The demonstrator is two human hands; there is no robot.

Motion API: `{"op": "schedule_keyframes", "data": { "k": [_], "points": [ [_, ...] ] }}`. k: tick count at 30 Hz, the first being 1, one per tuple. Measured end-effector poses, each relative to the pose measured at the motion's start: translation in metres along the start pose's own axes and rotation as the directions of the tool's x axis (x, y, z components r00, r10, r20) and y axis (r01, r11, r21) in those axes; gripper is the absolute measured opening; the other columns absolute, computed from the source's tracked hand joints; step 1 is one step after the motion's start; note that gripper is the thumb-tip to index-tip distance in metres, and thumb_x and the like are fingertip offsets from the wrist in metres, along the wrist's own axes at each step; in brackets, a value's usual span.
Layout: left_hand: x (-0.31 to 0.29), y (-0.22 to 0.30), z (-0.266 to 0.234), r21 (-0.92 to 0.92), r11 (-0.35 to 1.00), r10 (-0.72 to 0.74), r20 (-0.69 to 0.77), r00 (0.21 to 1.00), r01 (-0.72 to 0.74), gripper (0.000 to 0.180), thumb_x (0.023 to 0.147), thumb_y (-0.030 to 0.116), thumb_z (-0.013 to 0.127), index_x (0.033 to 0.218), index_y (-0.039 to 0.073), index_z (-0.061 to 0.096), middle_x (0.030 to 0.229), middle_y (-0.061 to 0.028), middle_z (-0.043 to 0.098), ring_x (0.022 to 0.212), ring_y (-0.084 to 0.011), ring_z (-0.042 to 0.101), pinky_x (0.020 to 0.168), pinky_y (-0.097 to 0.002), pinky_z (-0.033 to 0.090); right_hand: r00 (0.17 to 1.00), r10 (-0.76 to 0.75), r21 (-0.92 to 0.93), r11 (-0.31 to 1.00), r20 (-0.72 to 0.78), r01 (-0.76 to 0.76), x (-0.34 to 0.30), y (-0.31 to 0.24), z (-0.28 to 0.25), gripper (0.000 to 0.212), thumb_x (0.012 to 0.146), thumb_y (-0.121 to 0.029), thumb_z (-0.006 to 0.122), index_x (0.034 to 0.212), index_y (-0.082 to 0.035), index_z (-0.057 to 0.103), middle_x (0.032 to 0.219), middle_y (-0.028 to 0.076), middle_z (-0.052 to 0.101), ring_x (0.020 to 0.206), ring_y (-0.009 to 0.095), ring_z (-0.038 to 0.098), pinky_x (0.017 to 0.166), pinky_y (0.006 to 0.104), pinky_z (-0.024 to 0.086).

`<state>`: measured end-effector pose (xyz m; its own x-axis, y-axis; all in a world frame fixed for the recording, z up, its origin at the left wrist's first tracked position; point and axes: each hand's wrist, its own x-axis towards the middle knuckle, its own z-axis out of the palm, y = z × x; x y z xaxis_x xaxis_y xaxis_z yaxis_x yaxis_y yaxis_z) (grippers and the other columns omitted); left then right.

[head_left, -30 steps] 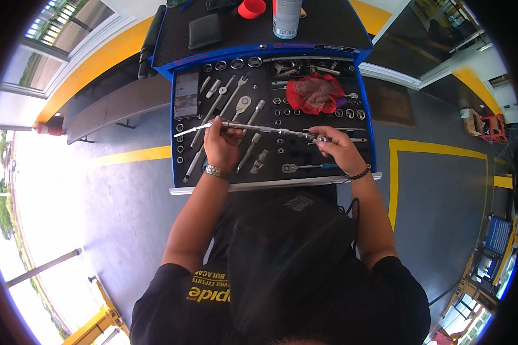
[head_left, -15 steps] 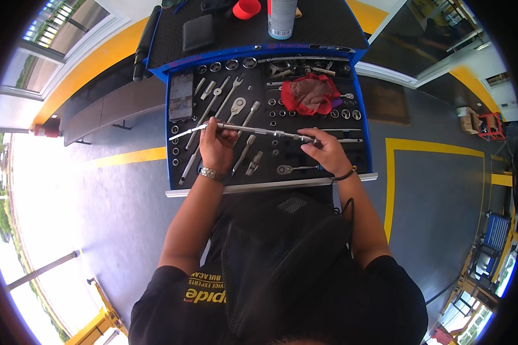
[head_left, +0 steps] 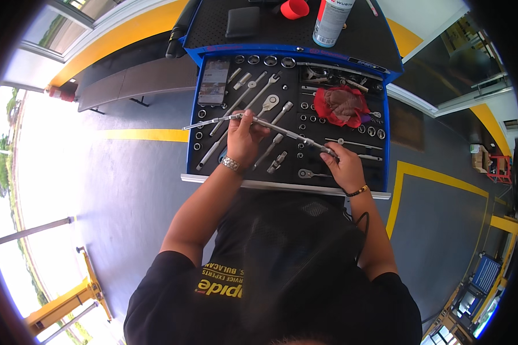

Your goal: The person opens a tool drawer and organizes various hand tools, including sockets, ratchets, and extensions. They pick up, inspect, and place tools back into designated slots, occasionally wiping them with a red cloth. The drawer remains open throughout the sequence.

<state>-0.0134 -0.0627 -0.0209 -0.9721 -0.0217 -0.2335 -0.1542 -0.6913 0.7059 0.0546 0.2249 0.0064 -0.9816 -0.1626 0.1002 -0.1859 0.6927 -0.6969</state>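
Observation:
A long chrome extension bar [head_left: 285,132], made of sections joined end to end, is held across the drawer in both hands. My left hand [head_left: 244,141] is closed around it left of the middle, and a thinner piece sticks out beyond the fingers to the left. My right hand [head_left: 345,167] pinches its right end, hiding the tip. Beneath it is the open tool drawer [head_left: 253,183], lined in black. In the drawer, a ratchet [head_left: 270,102] lies near my left fingers and another ratchet [head_left: 306,173] below the bar. A universal joint [head_left: 277,163] rests between my hands.
A red cloth [head_left: 342,106] sits at the drawer's right and a phone [head_left: 213,82] at its upper left. Several sockets [head_left: 288,61] line the back. On the cabinet top stand a spray can [head_left: 332,23], a red cup [head_left: 294,8] and a black wallet-like case [head_left: 243,22].
The view has shifted, so the cabinet appears farther right and lower. The bar now slopes down to the right instead of lying nearly level. Both hands keep their hold on it.

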Motion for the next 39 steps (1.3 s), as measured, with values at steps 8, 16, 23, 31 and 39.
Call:
{"op": "schedule_keyframes", "data": {
  "k": [8, 16, 23, 31, 39],
  "points": [
    [-0.004, 0.003, 0.003, 0.073, 0.997, -0.036, 0.079, 0.996, 0.031, 0.007, 0.109, 0.02, 0.05, 0.107, 0.013, 0.052, 0.091, -0.0092, 0.068, 0.073, -0.0212, 0.069, 0.071, -0.0361, 0.06, 0.996, 0.015, 0.038, 0.999, 0.082, -0.018, 0.001, 0.002, -0.004, 0.036, 0.096, -0.04, 0.069, 0.111, -0.007, 0.068, 0.083, 0.015, 0.071, 0.076, 0.034, 0.072, 0.066, 0.0398, 0.053],
    [-0.001, -0.001, 0.001, 0.003, 0.998, -0.062, 0.088, 0.994, 0.062, 0.006, 0.107, 0.019, 0.053, 0.109, 0.014, 0.05, 0.092, -0.0093, 0.067, 0.075, -0.0229, 0.069, 0.07, -0.0376, 0.059, 0.997, -0.036, 0.071, 0.997, 0.071, 0.031, 0.0, 0.0, -0.007, 0.029, 0.1, -0.032, 0.065, 0.105, -0.003, 0.066, 0.077, 0.017, 0.068, 0.069, 0.036, 0.068, 0.062, 0.0391, 0.05],
    [0.002, -0.004, 0.0, -0.014, 0.996, -0.083, 0.081, 0.993, 0.085, 0.007, 0.108, 0.021, 0.052, 0.109, 0.014, 0.05, 0.092, -0.0085, 0.065, 0.077, -0.0221, 0.068, 0.072, -0.0377, 0.058, 0.995, -0.047, 0.14, 0.989, 0.086, 0.034, -0.003, 0.002, -0.004, 0.026, 0.102, -0.026, 0.061, 0.099, -0.001, 0.064, 0.071, 0.018, 0.063, 0.063, 0.034, 0.064, 0.06, 0.0377, 0.047],
    [0.0, -0.002, 0.002, -0.036, 0.993, -0.106, 0.141, 0.984, 0.112, 0.016, 0.108, 0.023, 0.051, 0.118, 0.011, 0.054, 0.096, -0.0076, 0.066, 0.084, -0.0228, 0.069, 0.08, -0.0418, 0.058, 0.969, 0.145, 0.606, 0.758, 0.202, -0.24, -0.001, 0.025, -0.001, 0.039, 0.108, -0.035, 0.049, 0.112, -0.001, 0.068, 0.073, 0.006, 0.064, 0.056, 0.008, 0.052, 0.051, 0.0237, 0.036],
    [-0.004, 0.003, 0.01, -0.015, 0.973, -0.223, 0.222, 0.949, 0.232, 0.031, 0.108, 0.018, 0.048, 0.132, -0.001, 0.051, 0.122, -0.012, 0.063, 0.112, -0.0299, 0.068, 0.101, -0.0435, 0.051, 0.909, 0.257, 0.866, 0.301, 0.329, -0.399, 0.012, 0.026, -0.016, 0.055, 0.11, -0.042, 0.037, 0.122, 0.004, 0.064, 0.08, 0.01, 0.066, 0.048, 0.007, 0.044, 0.045, 0.0206, 0.033]
  ]
}}
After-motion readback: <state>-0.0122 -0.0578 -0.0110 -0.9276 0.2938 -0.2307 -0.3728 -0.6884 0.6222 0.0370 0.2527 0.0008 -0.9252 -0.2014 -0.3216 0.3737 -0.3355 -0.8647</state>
